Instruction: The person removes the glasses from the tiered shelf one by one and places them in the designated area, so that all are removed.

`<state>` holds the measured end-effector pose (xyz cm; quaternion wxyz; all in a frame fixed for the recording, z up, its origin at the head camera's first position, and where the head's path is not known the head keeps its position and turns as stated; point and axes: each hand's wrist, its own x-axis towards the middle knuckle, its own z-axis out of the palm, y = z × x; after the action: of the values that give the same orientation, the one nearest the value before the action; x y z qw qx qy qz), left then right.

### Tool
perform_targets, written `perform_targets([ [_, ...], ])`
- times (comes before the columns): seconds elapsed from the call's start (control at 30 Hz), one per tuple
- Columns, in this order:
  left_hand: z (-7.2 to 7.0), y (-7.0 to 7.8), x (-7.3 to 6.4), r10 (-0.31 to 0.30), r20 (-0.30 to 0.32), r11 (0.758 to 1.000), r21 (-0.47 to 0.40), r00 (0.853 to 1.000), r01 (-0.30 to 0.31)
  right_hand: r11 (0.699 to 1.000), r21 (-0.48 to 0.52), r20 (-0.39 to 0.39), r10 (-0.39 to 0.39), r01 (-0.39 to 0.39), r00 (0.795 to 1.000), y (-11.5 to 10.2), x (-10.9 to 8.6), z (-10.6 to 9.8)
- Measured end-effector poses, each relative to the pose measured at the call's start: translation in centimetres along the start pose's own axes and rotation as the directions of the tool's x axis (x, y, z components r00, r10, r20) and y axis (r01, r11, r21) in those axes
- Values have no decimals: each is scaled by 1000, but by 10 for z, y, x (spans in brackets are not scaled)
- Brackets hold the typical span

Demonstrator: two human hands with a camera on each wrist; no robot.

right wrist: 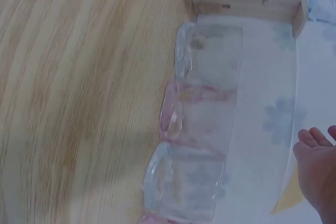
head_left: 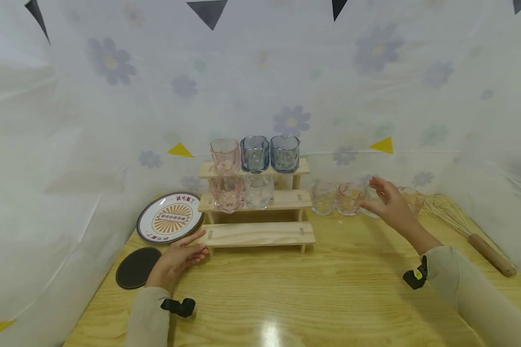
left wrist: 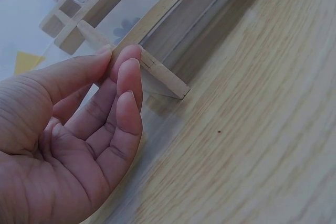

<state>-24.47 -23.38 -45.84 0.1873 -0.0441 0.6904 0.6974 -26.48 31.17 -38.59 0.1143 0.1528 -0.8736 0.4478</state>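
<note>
My left hand [head_left: 180,258] pinches the left end of the lowest step of a three-tier wooden stand [head_left: 260,234]; in the left wrist view the thumb and fingertips meet at the board's end. On the top tier stand a pink glass [head_left: 225,156] and two blue glasses [head_left: 254,154]. The middle tier carries another pink glass [head_left: 227,193] and a clear glass [head_left: 259,192]. My right hand [head_left: 390,205] is raised, fingers extended and holding nothing, near a row of glasses on the table: a clear tumbler [head_left: 323,198], a pink tumbler [head_left: 349,200] and others partly hidden behind the hand.
A patterned plate [head_left: 170,218] leans at the left beside the stand, with a black round coaster [head_left: 138,268] in front of it. A whisk [head_left: 469,233] with a wooden handle lies at the right. Flowered white curtain [head_left: 260,72] encloses the table's back and sides.
</note>
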Motion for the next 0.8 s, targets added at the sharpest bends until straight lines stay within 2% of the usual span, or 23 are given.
perform_targets([
  [0.13,-1,-1,1,2,-2,1000,-1,1000,-2,997,48,41,-58,56,998,-18,8,28],
  [0.3,-1,-1,0,6,9,1000,-13,1000,-6,987,143,90,-85,71,992,-35,20,65],
  [0.43,0,-2,0,12,25,1000,-22,1000,-12,980,179,105,-109,89,989,-47,28,89],
  [0.8,-1,0,2,6,20,1000,-31,1000,-6,973,224,125,-87,57,988,-79,53,137],
])
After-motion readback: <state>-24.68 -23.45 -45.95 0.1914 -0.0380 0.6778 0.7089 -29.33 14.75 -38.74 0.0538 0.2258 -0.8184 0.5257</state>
